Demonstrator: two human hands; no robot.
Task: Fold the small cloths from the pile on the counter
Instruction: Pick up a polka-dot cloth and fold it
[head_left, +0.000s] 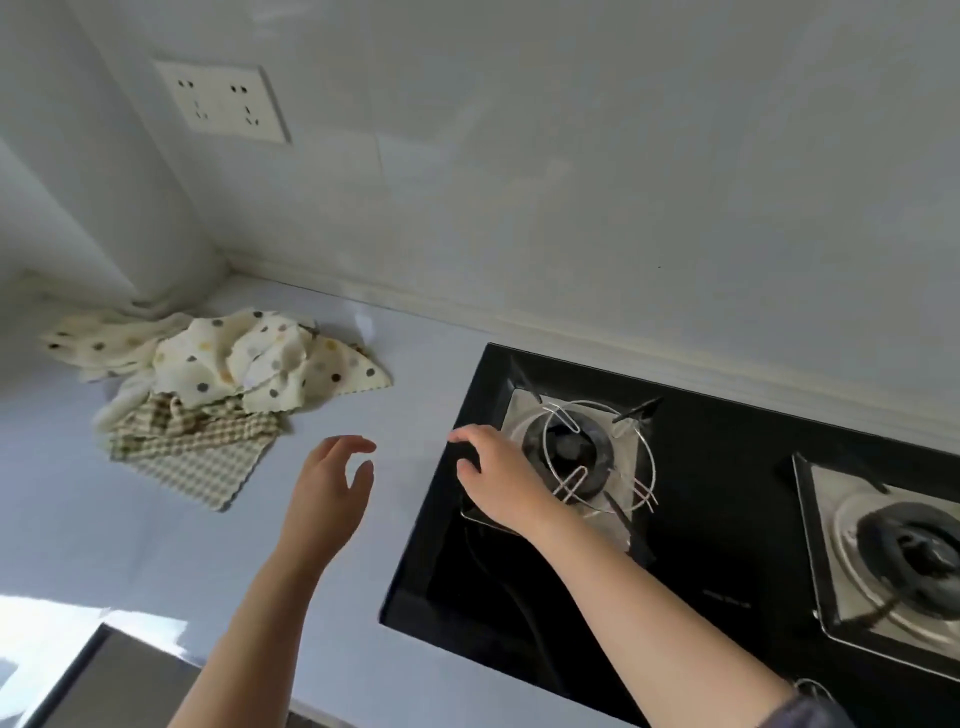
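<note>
The pile of small cloths (218, 384) is not in either hand. It lies rumpled on the counter (156, 545), back in the corner against the wall. The left hand (332, 488) hovers above the bare counter just short of the pile, its fingers loose and spread and holding nothing. The right hand (498, 478) is also empty, its fingers bent loosely over the near edge of the black hob (519, 597) beside the left burner (571, 452). I cannot tell whether it touches the glass. The cloths look thin, light and limp. They will likely sag and crease when lifted and offer no stiffness to fold against, so each probably needs spreading flat first. The checked cloth (208, 457) at the front is the nearest, and its corner pointing toward the person lies flat and free, a good place to pinch. The dotted cloths (291, 364) lie tangled on top and behind it, so pulling one may drag the others along.
</note>
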